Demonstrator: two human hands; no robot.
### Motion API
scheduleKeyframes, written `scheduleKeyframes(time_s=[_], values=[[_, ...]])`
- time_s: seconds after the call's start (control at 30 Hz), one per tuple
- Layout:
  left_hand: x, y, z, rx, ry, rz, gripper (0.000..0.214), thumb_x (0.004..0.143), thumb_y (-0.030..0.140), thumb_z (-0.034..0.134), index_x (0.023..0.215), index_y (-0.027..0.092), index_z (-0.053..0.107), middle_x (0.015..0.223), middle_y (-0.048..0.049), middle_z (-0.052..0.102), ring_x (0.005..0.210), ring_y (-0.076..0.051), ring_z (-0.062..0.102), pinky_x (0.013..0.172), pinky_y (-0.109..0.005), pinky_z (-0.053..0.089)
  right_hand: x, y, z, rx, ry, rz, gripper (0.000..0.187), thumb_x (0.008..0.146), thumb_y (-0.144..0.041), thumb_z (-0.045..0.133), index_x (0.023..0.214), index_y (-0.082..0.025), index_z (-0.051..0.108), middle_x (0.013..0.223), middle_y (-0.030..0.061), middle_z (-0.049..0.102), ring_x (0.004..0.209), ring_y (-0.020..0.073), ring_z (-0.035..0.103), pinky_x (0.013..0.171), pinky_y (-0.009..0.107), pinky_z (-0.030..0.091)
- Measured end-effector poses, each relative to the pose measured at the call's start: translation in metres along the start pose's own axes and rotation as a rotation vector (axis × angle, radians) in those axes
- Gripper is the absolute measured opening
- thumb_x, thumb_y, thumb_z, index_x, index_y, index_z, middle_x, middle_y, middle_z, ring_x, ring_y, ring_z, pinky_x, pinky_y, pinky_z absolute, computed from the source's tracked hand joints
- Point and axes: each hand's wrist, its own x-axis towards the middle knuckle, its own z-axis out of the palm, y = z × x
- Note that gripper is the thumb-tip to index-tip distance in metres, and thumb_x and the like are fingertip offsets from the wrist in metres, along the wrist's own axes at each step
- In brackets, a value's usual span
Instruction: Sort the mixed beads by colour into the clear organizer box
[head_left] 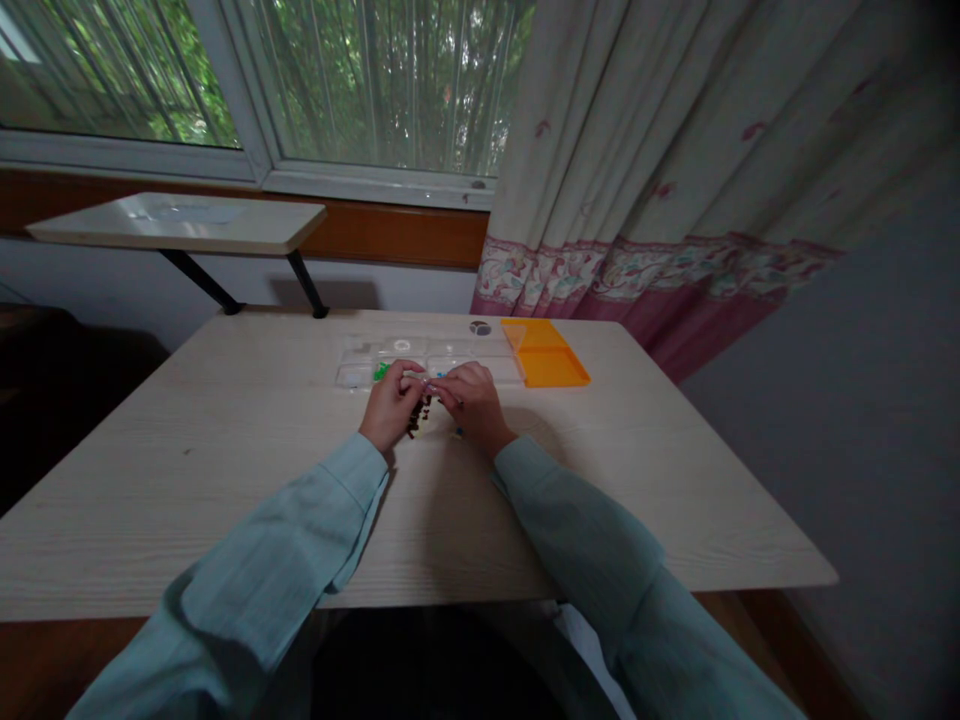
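Observation:
My left hand (392, 404) and my right hand (475, 404) meet over the table, fingertips almost touching. Both are closed in a pinch around something tiny and pinkish-purple, too small to name. Just below the fingers lie small dark brown and pale pieces (414, 418), partly covered by my left hand; whether they are joined together I cannot tell. A small bluish piece (457, 432) sits by my right wrist. Behind the hands is a clear plastic compartment box (356, 376), with green pieces (382, 371) in one compartment and a few blue bits partly hidden by my fingers.
An orange plastic case (555, 366) stands at the right end of the clear box. A round grommet (480, 328) is set in the wooden table (262, 480) near its back edge. A raised shelf (247, 235) rises at the back left, and a curtain (600, 200) hangs behind.

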Motion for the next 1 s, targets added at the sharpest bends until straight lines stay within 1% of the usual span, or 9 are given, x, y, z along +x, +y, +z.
scheduleKeyframes(time_s=[0.17, 0.3, 0.4, 0.5, 0.63, 0.7, 0.83, 0.9, 1.0], values=[[-0.001, 0.000, 0.000, 0.067, -0.008, 0.046, 0.029, 0.085, 0.038, 0.058, 0.107, 0.020, 0.052, 0.070, 0.0023, 0.065, 0.066, -0.012, 0.063, 0.061, -0.020, 0.045, 0.000, -0.004, 0.000, -0.003, -0.036, 0.018, 0.025, 0.093, -0.039, 0.053, 0.092, -0.024, 0.074, 0.085, 0.0049, 0.067, 0.091, 0.0186, 0.051, 0.083, 0.033, 0.035], [-0.002, 0.001, 0.001, 0.089, -0.011, 0.042, 0.028, 0.086, 0.038, 0.055, 0.108, 0.021, 0.052, 0.076, 0.0001, 0.068, 0.070, -0.013, 0.064, 0.064, -0.022, 0.047, 0.001, 0.000, 0.000, 0.003, -0.033, 0.053, 0.026, 0.093, -0.038, 0.052, 0.091, -0.024, 0.073, 0.085, 0.0045, 0.067, 0.091, 0.0182, 0.052, 0.084, 0.033, 0.035], [-0.002, 0.002, 0.001, 0.146, -0.008, 0.054, 0.027, 0.089, 0.036, 0.051, 0.111, 0.021, 0.052, 0.078, -0.0005, 0.067, 0.072, -0.014, 0.063, 0.068, -0.024, 0.047, 0.001, 0.013, -0.001, -0.012, 0.042, 0.167, 0.024, 0.093, -0.037, 0.053, 0.090, -0.024, 0.074, 0.086, 0.0043, 0.067, 0.091, 0.0189, 0.052, 0.085, 0.035, 0.035], [-0.003, 0.003, 0.000, 0.271, 0.017, 0.089, 0.025, 0.090, 0.034, 0.049, 0.111, 0.021, 0.054, 0.076, 0.0006, 0.063, 0.070, -0.013, 0.059, 0.065, -0.023, 0.045, -0.001, 0.032, -0.003, -0.050, 0.112, 0.295, 0.023, 0.091, -0.036, 0.056, 0.089, -0.023, 0.074, 0.087, 0.0050, 0.067, 0.091, 0.0206, 0.052, 0.085, 0.036, 0.036], [-0.003, 0.003, 0.001, 0.381, 0.028, 0.147, 0.023, 0.089, 0.033, 0.050, 0.106, 0.021, 0.058, 0.073, 0.0020, 0.055, 0.066, -0.013, 0.051, 0.062, -0.022, 0.040, -0.003, 0.048, -0.001, -0.086, 0.128, 0.409, 0.022, 0.090, -0.034, 0.057, 0.089, -0.022, 0.075, 0.087, 0.0059, 0.064, 0.090, 0.0213, 0.050, 0.085, 0.037, 0.036], [-0.003, 0.003, 0.002, 0.396, 0.022, 0.169, 0.022, 0.089, 0.033, 0.050, 0.105, 0.021, 0.060, 0.073, 0.0014, 0.054, 0.066, -0.013, 0.050, 0.062, -0.023, 0.040, -0.004, 0.050, 0.000, -0.098, 0.106, 0.426, 0.022, 0.089, -0.034, 0.057, 0.089, -0.022, 0.076, 0.088, 0.0063, 0.064, 0.090, 0.0217, 0.049, 0.084, 0.037, 0.036], [-0.002, 0.000, 0.004, 0.471, 0.021, 0.203, 0.020, 0.090, 0.031, 0.050, 0.102, 0.020, 0.061, 0.079, -0.0012, 0.056, 0.071, -0.015, 0.051, 0.066, -0.025, 0.041, -0.003, 0.048, 0.002, -0.117, 0.055, 0.411, 0.023, 0.090, -0.034, 0.056, 0.092, -0.023, 0.076, 0.090, 0.0067, 0.064, 0.092, 0.0227, 0.048, 0.084, 0.037, 0.035], [-0.001, 0.000, 0.003, 0.503, 0.016, 0.218, 0.020, 0.090, 0.029, 0.050, 0.102, 0.019, 0.062, 0.083, -0.0024, 0.058, 0.075, -0.015, 0.052, 0.069, -0.027, 0.042, -0.003, 0.048, 0.002, -0.113, 0.051, 0.407, 0.024, 0.091, -0.034, 0.054, 0.094, -0.023, 0.075, 0.090, 0.0069, 0.063, 0.091, 0.0227, 0.048, 0.083, 0.037, 0.035], [-0.001, 0.003, 0.002, 0.559, -0.014, 0.260, 0.019, 0.090, 0.027, 0.049, 0.101, 0.019, 0.063, 0.089, -0.0043, 0.059, 0.080, -0.017, 0.054, 0.074, -0.029, 0.043, -0.004, 0.051, 0.004, -0.090, 0.079, 0.400, 0.026, 0.092, -0.033, 0.052, 0.096, -0.022, 0.075, 0.089, 0.0071, 0.063, 0.090, 0.0222, 0.048, 0.083, 0.037, 0.036]])
